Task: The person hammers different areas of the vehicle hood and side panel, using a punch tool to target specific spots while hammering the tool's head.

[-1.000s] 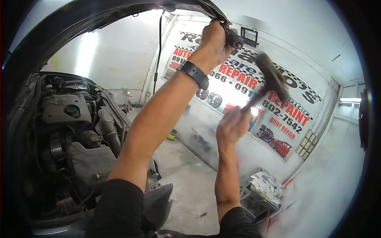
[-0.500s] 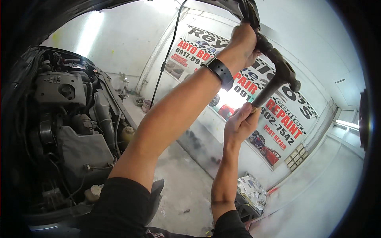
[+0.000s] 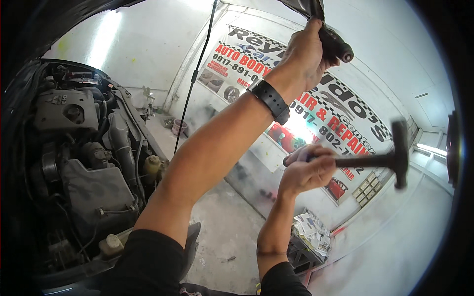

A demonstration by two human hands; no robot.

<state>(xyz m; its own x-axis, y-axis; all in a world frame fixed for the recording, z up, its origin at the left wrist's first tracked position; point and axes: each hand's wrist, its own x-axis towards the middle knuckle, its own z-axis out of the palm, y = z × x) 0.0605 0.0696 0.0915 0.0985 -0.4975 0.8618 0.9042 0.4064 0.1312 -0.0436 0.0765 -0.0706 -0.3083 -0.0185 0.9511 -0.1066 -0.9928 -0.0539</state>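
High in the view, my left hand (image 3: 303, 56) is closed round a dark, thick metal tool with a rounded end (image 3: 338, 45), its far end up against the edge of the raised car hood (image 3: 302, 6). Fingers and the hood hide where tool and metal meet. Below and to the right, my right hand (image 3: 310, 170) grips the handle of a hammer (image 3: 399, 155). The hammer's head is out to the right, apart from the metal tool and slightly blurred. A black watch (image 3: 270, 98) is on my left wrist.
An open engine bay (image 3: 94, 167) lies to the left. A thin black prop rod (image 3: 193, 74) rises beside it. A large printed banner (image 3: 237, 54) hangs on the wall ahead. Newspapers (image 3: 311, 229) lie on a dark stand at lower right, and a small bucket (image 3: 179, 127) is by the wall.
The hammer head has swung away from the metal tool, down and to the right, and its handle now lies nearly level. My left hand keeps its grip on the tool.
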